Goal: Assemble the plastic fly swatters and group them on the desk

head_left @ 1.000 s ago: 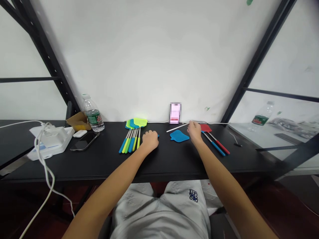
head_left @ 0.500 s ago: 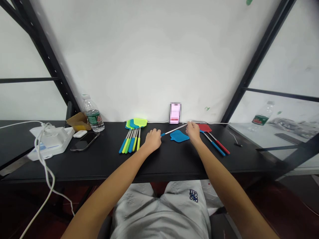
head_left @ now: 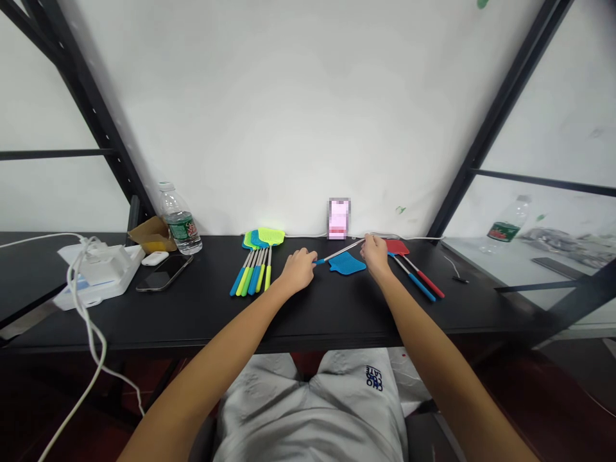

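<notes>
My left hand (head_left: 298,268) is closed round the blue grip of a fly swatter handle (head_left: 344,249). Its thin metal rod slants up to the right, where my right hand (head_left: 374,253) pinches the far end, hiding the tip. Under the rod, a blue swatter head (head_left: 347,264) lies flat on the desk, apart from it as far as I can see. Just right of my right hand lie a blue-handled fly swatter (head_left: 418,283), its head mostly hidden, and a red fly swatter (head_left: 397,247).
Several green, yellow and blue fly swatters (head_left: 260,239) lie in a row on the black desk (head_left: 202,321). A phone (head_left: 338,219) leans on the wall. At left are a water bottle (head_left: 181,224), a dark phone (head_left: 164,273), a cardboard box (head_left: 153,234) and cables (head_left: 79,289).
My left hand has shifted slightly right and up, and the handle has moved a little with it. My right hand has moved very slightly to the right.
</notes>
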`<state>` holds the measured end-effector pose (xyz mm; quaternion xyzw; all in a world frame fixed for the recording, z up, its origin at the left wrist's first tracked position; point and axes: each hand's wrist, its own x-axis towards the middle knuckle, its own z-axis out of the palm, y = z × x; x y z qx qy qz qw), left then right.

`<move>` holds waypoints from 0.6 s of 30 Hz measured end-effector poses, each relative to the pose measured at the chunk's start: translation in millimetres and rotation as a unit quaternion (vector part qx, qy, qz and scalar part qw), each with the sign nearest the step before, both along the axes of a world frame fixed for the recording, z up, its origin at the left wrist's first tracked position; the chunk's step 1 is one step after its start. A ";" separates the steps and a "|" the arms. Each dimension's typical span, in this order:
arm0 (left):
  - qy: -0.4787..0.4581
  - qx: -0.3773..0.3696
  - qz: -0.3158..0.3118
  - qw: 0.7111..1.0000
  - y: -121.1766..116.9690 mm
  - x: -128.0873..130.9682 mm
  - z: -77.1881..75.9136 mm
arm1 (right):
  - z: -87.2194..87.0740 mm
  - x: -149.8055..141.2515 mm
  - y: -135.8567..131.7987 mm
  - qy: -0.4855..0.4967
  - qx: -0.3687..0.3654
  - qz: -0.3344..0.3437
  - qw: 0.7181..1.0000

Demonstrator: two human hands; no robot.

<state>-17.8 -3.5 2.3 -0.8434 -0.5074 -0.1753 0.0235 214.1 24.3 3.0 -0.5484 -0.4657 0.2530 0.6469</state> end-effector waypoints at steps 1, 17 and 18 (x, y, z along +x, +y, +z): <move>-0.010 -0.002 -0.011 1.000 1.2 0.0 -1.4 | 1.1 -0.3 -0.5 0.016 0.003 -0.009 1.000; -0.134 0.019 -0.081 0.987 -2.0 5.7 -4.9 | -3.2 -20.7 -10.2 -0.074 -0.131 0.237 0.960; -0.130 0.015 -0.076 0.989 -2.4 6.1 -5.0 | -5.2 -21.3 -8.9 -0.098 -0.136 0.243 0.955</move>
